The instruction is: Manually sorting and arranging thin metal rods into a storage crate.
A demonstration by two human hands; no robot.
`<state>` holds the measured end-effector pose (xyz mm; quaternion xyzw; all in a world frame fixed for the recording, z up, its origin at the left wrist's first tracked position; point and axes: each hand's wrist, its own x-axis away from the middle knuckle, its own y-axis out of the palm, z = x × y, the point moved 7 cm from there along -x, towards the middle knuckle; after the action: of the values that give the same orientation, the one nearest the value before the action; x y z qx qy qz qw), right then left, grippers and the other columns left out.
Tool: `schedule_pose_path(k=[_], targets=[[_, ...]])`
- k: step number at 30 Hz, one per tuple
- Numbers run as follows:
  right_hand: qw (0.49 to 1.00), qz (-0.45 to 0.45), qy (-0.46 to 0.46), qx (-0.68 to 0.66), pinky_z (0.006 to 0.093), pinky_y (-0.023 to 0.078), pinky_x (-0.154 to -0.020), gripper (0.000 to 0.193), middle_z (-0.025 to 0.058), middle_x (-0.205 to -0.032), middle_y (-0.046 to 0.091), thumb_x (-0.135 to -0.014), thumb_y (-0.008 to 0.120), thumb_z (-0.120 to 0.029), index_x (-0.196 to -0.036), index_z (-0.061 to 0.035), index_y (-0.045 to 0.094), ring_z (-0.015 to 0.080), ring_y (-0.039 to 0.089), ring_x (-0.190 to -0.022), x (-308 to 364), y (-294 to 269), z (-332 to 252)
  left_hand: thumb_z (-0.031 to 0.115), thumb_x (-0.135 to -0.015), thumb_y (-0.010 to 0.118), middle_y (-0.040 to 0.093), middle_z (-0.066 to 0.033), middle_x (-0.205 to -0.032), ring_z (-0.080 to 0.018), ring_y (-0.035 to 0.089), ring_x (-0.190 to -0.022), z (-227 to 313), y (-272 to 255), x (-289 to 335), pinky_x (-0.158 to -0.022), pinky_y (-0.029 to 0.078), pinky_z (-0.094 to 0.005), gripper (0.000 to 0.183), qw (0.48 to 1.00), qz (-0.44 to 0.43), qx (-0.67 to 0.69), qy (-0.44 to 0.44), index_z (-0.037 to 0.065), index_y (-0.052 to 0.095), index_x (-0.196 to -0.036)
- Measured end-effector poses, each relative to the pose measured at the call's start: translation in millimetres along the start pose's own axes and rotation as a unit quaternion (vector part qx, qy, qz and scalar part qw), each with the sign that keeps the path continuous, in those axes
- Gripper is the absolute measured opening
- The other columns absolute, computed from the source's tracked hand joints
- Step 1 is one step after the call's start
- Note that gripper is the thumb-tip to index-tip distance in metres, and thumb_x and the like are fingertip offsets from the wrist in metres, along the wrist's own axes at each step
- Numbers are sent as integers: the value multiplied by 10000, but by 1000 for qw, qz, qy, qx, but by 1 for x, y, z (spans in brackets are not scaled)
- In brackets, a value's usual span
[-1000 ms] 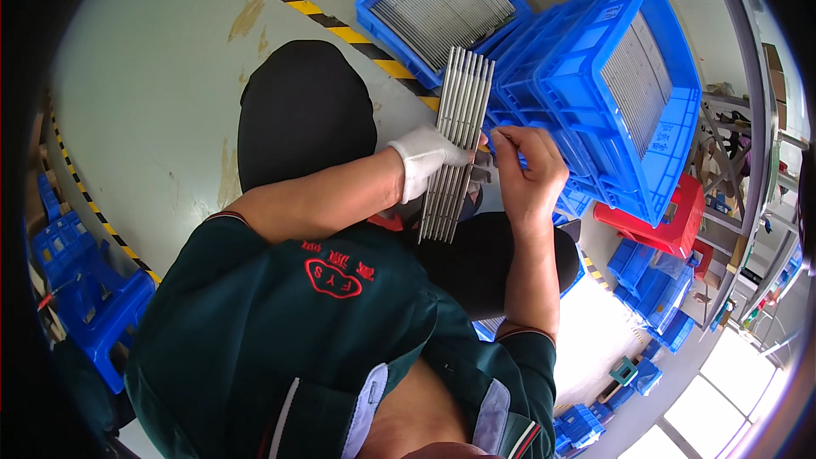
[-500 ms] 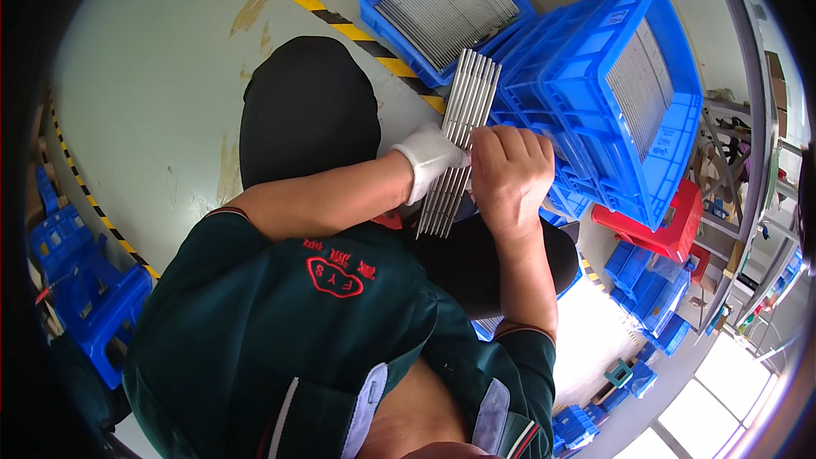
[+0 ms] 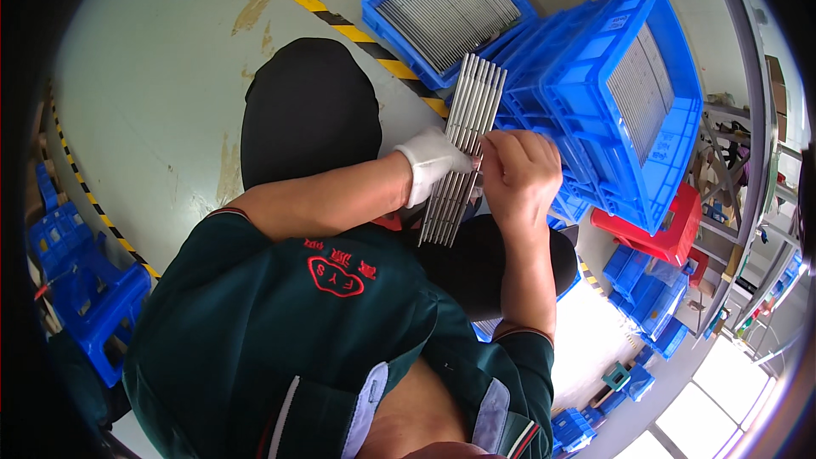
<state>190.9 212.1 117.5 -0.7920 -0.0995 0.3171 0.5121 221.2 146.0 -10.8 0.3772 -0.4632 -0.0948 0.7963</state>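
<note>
A flat row of several slim silver metal rods (image 3: 475, 102) slants in front of me, above my right thigh. My left hand (image 3: 432, 161), in a white glove, is closed around the middle of the row, its fingertips showing at the right edge. My bare right hand (image 3: 524, 172) is beside that edge with its fingers curled in a pinch near the left fingertips. What lies between the right fingertips is too small to make out. The far ends of the rods are close to a blue crate.
A blue crate of rods (image 3: 399, 51) sits at the far side. Stacked blue crates (image 3: 544, 76) stand at the right, the top one holding rods, beside a red stool (image 3: 659, 234). Blue stools (image 3: 93, 306) are at the left. Yellow-black tape (image 3: 306, 2) crosses the floor.
The row of rods has shifted slightly right and toward me. My right hand has moved a little right, its fingers still pinched by the row's edge. The left hand keeps its grip.
</note>
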Motion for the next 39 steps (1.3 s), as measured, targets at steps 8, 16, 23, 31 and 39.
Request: schedule_pose_path(k=[8, 16, 23, 31, 39], targets=[[967, 15, 177, -182, 269, 453, -586, 58, 98, -720, 622, -751, 680, 1, -807, 9, 669, 187, 587, -629, 9, 9, 34, 40, -902, 516, 602, -150, -1036, -346, 613, -952, -1, 5, 2, -711, 520, -637, 267, 997, -68, 13, -17, 73, 526, -1167], [971, 16, 158, -179, 297, 457, -561, 57, 94, -712, 610, -737, 687, -11, -787, -3, 662, 223, 582, -608, 9, 8, 32, 6, -858, 569, 639, -121, -909, -303, 661, -810, 0, 7, 3, -670, 566, -444, 185, 996, -79, 36, -20, 52, 605, -1033], [999, 24, 11, -34, 339, 449, -608, 99, 39, -715, 593, -674, 717, -59, -751, -71, 656, 228, 562, -658, -1, 1, 8, 19, -844, 593, 644, -137, -891, -299, 663, -760, -1, 3, 0, -641, 567, -432, 193, 997, -74, 25, -17, 18, 594, -1037], [1000, -8, -12, -23, 342, 450, -615, 132, 69, -743, 606, -649, 727, -29, -764, -49, 666, 244, 565, -698, -2, 1, 5, 7, -835, 597, 639, -140, -877, -297, 660, -746, -4, 2, -4, -639, 568, -423, 223, 996, -91, 24, -3, 11, 580, -1058], [994, 87, 9, -70, 338, 427, -621, 121, 62, -750, 605, -656, 728, -34, -753, -52, 657, 236, 550, -680, 5, -7, 11, 17, -855, 575, 633, -132, -898, -293, 657, -786, 1, 9, 5, -666, 565, -432, 236, 994, -101, 28, -22, 33, 566, -1090]])
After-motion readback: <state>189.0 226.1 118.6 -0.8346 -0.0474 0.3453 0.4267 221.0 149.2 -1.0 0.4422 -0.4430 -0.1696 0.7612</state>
